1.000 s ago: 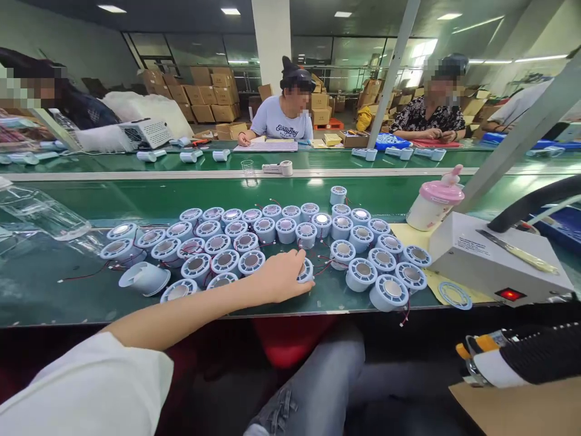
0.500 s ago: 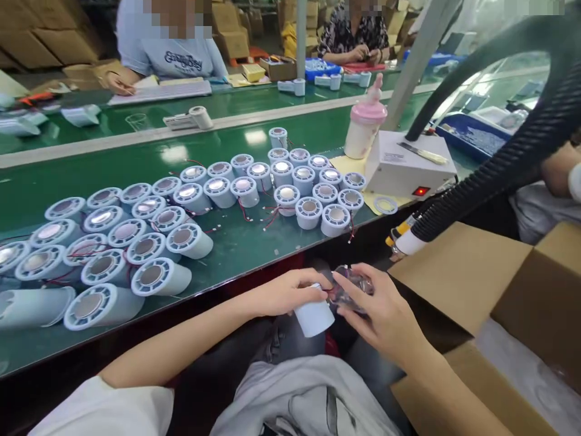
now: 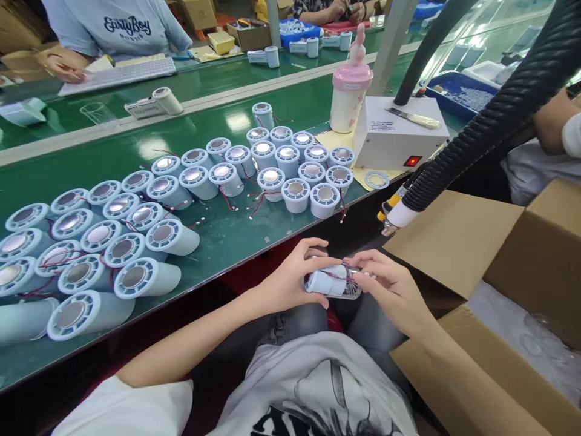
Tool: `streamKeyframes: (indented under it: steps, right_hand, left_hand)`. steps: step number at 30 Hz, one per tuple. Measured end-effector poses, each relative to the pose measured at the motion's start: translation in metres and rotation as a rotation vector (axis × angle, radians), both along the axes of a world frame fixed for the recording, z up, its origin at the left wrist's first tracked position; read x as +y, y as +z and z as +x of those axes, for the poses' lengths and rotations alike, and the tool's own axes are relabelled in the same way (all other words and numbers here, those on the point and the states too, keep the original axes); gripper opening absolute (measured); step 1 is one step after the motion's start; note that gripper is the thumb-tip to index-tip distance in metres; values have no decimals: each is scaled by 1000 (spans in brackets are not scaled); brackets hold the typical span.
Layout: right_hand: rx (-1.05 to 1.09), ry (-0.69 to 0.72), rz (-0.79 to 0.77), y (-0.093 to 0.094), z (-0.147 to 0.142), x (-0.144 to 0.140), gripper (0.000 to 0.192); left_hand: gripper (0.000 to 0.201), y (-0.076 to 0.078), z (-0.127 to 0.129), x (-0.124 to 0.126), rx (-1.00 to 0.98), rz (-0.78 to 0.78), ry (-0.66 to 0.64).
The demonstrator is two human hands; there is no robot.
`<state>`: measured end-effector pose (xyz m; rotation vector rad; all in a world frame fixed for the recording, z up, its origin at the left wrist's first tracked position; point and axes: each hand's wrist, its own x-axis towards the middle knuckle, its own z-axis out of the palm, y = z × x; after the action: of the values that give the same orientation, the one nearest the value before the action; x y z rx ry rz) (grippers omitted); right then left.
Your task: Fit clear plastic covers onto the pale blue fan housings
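Note:
Over my lap, my left hand (image 3: pixel 299 275) is wrapped round a light blue cylinder (image 3: pixel 323 282), thumb below and fingers above. A clear plastic cup (image 3: pixel 352 292) fits around the cylinder, its ribbed end toward the right. Thin dark red wires (image 3: pixel 336 276) run along the cylinder toward that end. My right hand (image 3: pixel 385 281) is closed at the cup's right end, with fingertips pinching what looks like the wires; a tiny white connector (image 3: pixel 373 276) shows by them. The exact grip is partly hidden by my fingers.
Several blue cylinders with round metal discs (image 3: pixel 134 277) stand on the green bench (image 3: pixel 236 236). A white box with a red switch (image 3: pixel 399 136), a pink-lidded bottle (image 3: pixel 349 91) and a black hose (image 3: pixel 490 121) are at right. Below, a cardboard box (image 3: pixel 454 236) holds clear plastic pieces. A co-worker (image 3: pixel 118 30) sits opposite.
The blue cylinder, held apart from the clear cup before, is now inside it. My left hand has shifted round both; my right fingers have moved to the cup's end. The view has tilted down.

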<state>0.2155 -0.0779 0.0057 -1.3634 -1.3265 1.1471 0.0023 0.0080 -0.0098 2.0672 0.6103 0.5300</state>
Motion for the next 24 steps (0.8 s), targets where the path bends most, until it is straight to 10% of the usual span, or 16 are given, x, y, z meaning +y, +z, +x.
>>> streamKeyframes:
  steps: [6,8,12,24]
  right_hand:
    - [280,-10,-50,-9,7,3,25]
    - [181,90,41,-10,10,2,10]
    - [-147,196,227,-14,13,-4,47]
    - [114,151,-8,-4,12,-15,40]
  left_hand:
    - [70,6,2,-8,-77,-330,-56]
    - [70,7,2,-11,-111,-529,-4]
    - [70,9,0,-14,-213,-784,30]
    - [76,17,-4,-13,-229,-541,-87]
